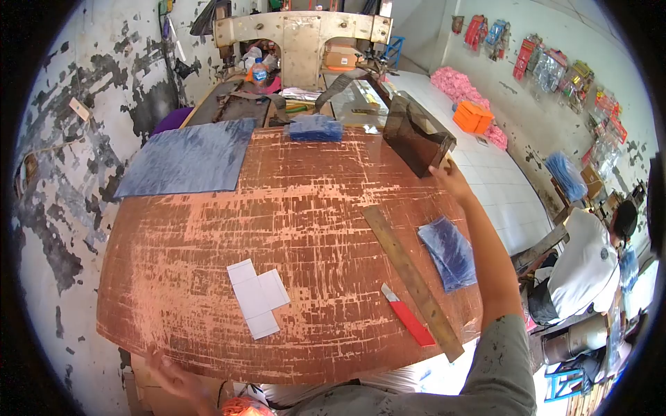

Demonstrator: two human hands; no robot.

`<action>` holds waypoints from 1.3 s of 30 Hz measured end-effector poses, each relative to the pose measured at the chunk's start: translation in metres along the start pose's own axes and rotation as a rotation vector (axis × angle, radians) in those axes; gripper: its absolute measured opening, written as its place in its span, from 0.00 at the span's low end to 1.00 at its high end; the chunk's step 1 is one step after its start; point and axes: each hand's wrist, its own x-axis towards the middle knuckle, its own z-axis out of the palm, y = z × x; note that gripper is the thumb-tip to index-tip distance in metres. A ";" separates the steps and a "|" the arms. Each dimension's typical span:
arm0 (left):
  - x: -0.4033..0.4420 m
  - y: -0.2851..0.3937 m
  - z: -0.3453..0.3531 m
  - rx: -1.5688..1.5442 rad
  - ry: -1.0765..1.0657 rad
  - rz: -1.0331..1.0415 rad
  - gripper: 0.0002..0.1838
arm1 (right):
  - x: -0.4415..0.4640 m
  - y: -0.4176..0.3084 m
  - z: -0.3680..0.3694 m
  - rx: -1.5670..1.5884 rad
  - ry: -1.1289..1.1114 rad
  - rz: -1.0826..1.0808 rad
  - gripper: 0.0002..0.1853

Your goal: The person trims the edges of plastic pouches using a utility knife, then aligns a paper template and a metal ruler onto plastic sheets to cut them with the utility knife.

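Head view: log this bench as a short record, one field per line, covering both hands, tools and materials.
Right hand: hand gripping the edge of a dark see-through sheet
Left hand: hand at the board's near-left edge, grip unclear
Surface: scored brown board
Tools: long ruler; red-handled knife left of it
Template: white paper cutout, left of knife
Blue material: large sheet, far left; stack, far edge; smaller pieces, right of ruler

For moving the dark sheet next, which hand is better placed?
Probably the right hand: it holds a corner of the dark sheet. The left hand is far off, by the near left edge of the brown board.
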 end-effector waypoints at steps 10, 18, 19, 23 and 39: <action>-0.192 -0.174 0.034 -0.110 -0.118 -1.082 0.29 | -0.194 -0.039 -0.081 -0.509 -0.181 -0.069 0.37; -0.176 -0.158 0.103 -0.349 -0.568 -1.416 0.30 | -0.265 -0.048 -0.079 -0.775 -0.061 -0.110 0.32; -0.173 -0.160 0.100 -0.342 -0.581 -1.412 0.30 | -0.267 -0.047 -0.080 -0.770 -0.061 -0.101 0.32; -0.171 -0.161 0.094 -0.321 -0.617 -1.423 0.31 | -0.262 -0.051 -0.075 -0.732 -0.031 -0.090 0.34; -0.241 -0.155 0.045 -0.260 -0.712 -1.550 0.34 | -0.258 -0.045 -0.065 -0.567 0.094 0.012 0.31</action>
